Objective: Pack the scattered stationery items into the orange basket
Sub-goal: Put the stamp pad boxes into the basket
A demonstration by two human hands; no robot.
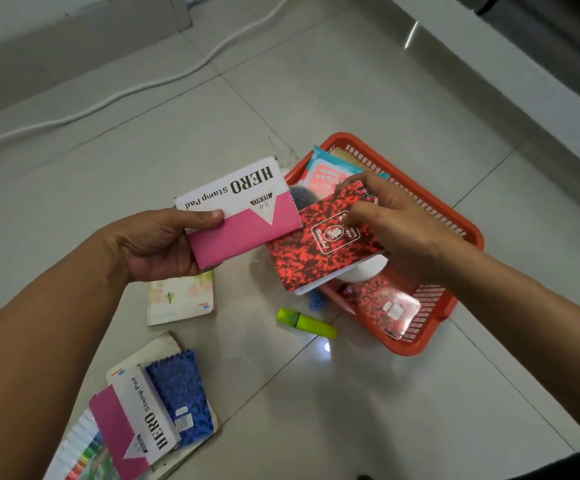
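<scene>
My left hand (156,244) grips a pink-and-white stamp pad box (243,211) in the air, left of the orange basket (454,216). My right hand (402,223) pinches a red mottled notebook (323,240) over the basket's near-left edge. Inside the basket lie another red notebook (385,303), a wipes pack (323,174) and a white round item (364,270), partly hidden. On the floor lie a green highlighter (305,323), a pale floral notebook (181,297), a second stamp pad box (136,420) and a blue spiral notepad (181,393).
A white cable (143,86) runs across the tiled floor at the back. A pack of coloured pens (84,455) sits at the bottom left. A low white ledge (510,71) runs along the right. A small blue item (318,301) lies beside the basket.
</scene>
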